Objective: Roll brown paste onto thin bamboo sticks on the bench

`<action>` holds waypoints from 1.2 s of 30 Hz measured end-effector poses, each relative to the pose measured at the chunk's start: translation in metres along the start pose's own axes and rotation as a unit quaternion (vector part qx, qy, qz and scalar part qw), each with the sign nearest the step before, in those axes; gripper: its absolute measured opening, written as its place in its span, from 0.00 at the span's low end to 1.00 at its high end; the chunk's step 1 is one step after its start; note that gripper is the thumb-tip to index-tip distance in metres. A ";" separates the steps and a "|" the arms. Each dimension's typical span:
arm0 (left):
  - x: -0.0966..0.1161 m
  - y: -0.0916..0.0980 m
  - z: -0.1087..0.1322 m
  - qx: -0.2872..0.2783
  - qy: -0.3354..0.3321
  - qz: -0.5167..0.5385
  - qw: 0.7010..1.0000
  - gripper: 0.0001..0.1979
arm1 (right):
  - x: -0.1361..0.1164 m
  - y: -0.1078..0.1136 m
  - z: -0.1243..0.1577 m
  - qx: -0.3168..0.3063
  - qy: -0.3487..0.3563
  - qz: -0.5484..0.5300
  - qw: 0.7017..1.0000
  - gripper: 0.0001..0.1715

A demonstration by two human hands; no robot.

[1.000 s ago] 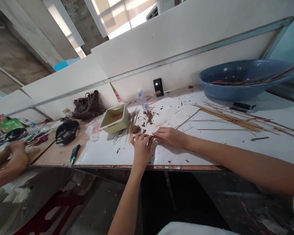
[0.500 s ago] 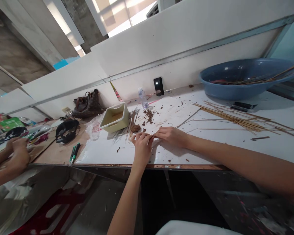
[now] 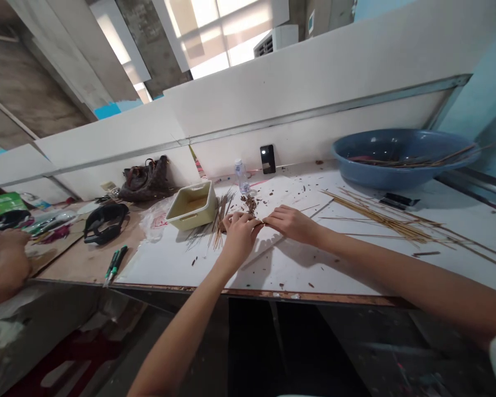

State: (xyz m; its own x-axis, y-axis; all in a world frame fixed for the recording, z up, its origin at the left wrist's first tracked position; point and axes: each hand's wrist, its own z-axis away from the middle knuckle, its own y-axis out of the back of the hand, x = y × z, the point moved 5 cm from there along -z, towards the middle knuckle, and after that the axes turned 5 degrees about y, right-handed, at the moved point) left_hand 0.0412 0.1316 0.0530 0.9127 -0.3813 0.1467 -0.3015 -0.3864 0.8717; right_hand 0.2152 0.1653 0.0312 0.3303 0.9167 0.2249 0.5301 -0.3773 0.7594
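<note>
My left hand [image 3: 240, 234] and my right hand [image 3: 292, 225] meet fingertip to fingertip above the white work surface. Both are closed in a pinch on something small and thin, mostly hidden by the fingers. Brown crumbs [image 3: 250, 205] lie just behind the fingertips. Close to the left hand are a bundle of thin sticks [image 3: 220, 220] and a pale green tub [image 3: 192, 218] with brownish contents. A thin grey strip [image 3: 268, 248] runs slantwise under the hands. Right of my right hand, many thin tan sticks [image 3: 376, 216] are spread out.
A blue basin [image 3: 397, 176] with sticks in it stands at the back right. Behind the hands are a clear bottle [image 3: 242, 179] and an upright phone [image 3: 268, 160]. Green-handled tools [image 3: 116, 263], a black headset-like strap [image 3: 103, 223] and another person's arm [image 3: 10, 264] are at left.
My hands have risen a little off the surface, still together, and the left hand now covers the brown lump. The camera view has tilted up slightly.
</note>
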 end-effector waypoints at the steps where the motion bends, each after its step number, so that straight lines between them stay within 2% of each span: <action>1: 0.002 0.000 -0.015 -0.007 -0.014 -0.008 1.000 0.11 | 0.012 0.001 0.002 -0.003 -0.012 0.004 1.000 0.15; 3: 0.005 -0.007 -0.044 -0.029 -0.043 -0.022 0.998 0.12 | 0.036 0.000 0.009 -0.007 -0.041 0.004 0.999 0.15; 6: 0.005 -0.029 -0.081 -0.068 -0.056 -0.032 0.996 0.14 | 0.072 -0.008 0.024 -0.015 -0.109 -0.005 0.994 0.14; 8: 0.003 -0.049 -0.096 -0.090 -0.049 -0.040 0.994 0.15 | 0.089 -0.018 0.035 -0.044 -0.149 -0.002 0.988 0.12; 10: 0.001 -0.068 -0.102 -0.089 -0.030 -0.046 0.994 0.16 | 0.100 -0.027 0.044 -0.063 -0.174 0.008 0.983 0.13; 12: -0.001 -0.083 -0.101 -0.061 0.017 -0.060 0.996 0.26 | 0.105 -0.033 0.051 -0.056 -0.189 0.011 0.980 0.15; 13: 0.001 -0.090 -0.098 -0.057 0.021 -0.065 0.996 0.29 | 0.106 -0.035 0.054 -0.051 -0.193 0.008 0.980 0.16; 16: 0.010 -0.105 -0.087 -0.037 -0.003 -0.063 0.997 0.28 | 0.105 -0.037 0.060 -0.049 -0.205 0.002 0.978 0.16; 19: 0.014 -0.111 -0.080 -0.024 -0.010 -0.053 0.998 0.29 | 0.100 -0.038 0.062 -0.050 -0.224 -0.005 0.973 0.18; 23: 0.015 -0.119 -0.076 -0.038 -0.015 -0.044 0.998 0.28 | 0.091 -0.046 0.061 -0.050 -0.254 -0.022 0.966 0.25; 29: 0.015 -0.120 -0.073 -0.037 -0.007 -0.021 0.999 0.26 | 0.086 -0.068 0.067 -0.130 -0.276 -0.030 0.952 0.36; 36: 0.019 -0.112 -0.072 -0.036 -0.030 -0.009 0.999 0.21 | 0.085 -0.062 0.066 -0.128 -0.248 -0.034 0.960 0.34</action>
State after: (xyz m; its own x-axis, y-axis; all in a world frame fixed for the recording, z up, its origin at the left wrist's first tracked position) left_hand 0.1122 0.2280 -0.0079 0.8990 -0.4254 0.1043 -0.2629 -0.3337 0.9053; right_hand 0.2623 0.2574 -0.0371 0.6657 0.7394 -0.1007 0.3759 -0.2156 0.9012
